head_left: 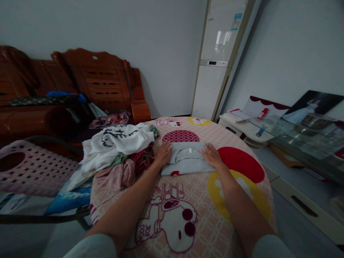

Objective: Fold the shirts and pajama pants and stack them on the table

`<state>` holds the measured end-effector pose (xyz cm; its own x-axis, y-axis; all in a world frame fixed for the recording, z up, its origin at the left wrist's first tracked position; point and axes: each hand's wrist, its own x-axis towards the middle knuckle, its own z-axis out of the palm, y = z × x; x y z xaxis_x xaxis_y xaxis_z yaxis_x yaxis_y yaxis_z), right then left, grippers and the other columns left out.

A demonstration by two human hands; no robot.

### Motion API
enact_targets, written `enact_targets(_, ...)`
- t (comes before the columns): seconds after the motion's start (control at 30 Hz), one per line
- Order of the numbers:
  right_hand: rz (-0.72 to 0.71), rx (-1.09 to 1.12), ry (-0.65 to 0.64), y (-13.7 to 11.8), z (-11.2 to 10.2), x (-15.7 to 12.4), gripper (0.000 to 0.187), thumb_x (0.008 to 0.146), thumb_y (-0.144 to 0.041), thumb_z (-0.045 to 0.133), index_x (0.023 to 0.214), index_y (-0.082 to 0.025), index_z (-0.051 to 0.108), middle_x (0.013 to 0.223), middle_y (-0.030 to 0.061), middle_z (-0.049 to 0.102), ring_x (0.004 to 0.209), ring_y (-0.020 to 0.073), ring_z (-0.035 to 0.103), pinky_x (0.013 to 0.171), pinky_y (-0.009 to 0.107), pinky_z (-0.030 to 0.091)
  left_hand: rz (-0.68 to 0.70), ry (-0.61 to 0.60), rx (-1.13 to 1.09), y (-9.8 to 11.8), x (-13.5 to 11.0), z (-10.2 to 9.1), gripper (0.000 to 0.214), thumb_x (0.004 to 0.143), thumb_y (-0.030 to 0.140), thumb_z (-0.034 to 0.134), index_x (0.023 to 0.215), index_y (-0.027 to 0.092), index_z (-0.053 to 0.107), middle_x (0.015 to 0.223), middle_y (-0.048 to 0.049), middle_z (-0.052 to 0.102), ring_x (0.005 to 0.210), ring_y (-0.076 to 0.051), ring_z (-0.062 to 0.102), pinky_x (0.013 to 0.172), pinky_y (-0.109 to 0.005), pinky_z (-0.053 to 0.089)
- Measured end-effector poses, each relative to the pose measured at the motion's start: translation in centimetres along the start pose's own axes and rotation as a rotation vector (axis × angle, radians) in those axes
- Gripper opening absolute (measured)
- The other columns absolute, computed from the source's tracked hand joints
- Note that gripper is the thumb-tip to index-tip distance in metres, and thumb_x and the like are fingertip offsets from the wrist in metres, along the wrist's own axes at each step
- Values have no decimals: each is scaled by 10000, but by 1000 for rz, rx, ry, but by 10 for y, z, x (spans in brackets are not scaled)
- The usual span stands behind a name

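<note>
A grey T-shirt [188,163], folded into a flat rectangle, lies in front of me on the round table. Its collar and a small white neck label face up, and a bit of red print shows at the near edge. My left hand [163,154] rests flat on the shirt's left side with fingers stretched forward. On the opposite side, my right hand [211,154] lies flat at the right edge, fingers extended. Neither hand grips the cloth. Under the shirt spreads a pink patterned tablecloth [172,222] with a cartoon dog on it.
Left of the shirt is a heap of loose clothes, with a white printed shirt [120,138] on top and a pink velvety garment [116,175] below. A woven chair [34,168] stands at the left. Wooden seats [99,79] line the wall; a glass-topped cabinet [303,139] is at the right.
</note>
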<state>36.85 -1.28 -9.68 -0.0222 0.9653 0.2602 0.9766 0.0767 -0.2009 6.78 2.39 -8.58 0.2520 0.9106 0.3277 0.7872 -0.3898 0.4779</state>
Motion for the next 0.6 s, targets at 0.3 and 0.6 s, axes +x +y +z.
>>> enact_targets(0.3, -99, 130, 191, 17, 16, 7, 528, 1001, -385, 274, 1304, -98, 598, 1359, 182, 591, 1327, 282, 496, 1137, 490, 366, -277, 95, 91, -5, 16, -7, 352, 899, 338, 460, 1037, 66, 636, 1168, -209, 628, 1175, -311, 551, 1051, -403, 402)
enact_targets(0.6, -94, 87, 183, 18, 14, 6, 475, 966, -285, 329, 1302, -77, 592, 1371, 190, 578, 1307, 284, 515, 1131, 473, 382, -360, 89, 27, -3, 25, -10, 340, 878, 402, 475, 925, 115, 650, 1098, -180, 649, 1139, -315, 558, 985, -387, 431)
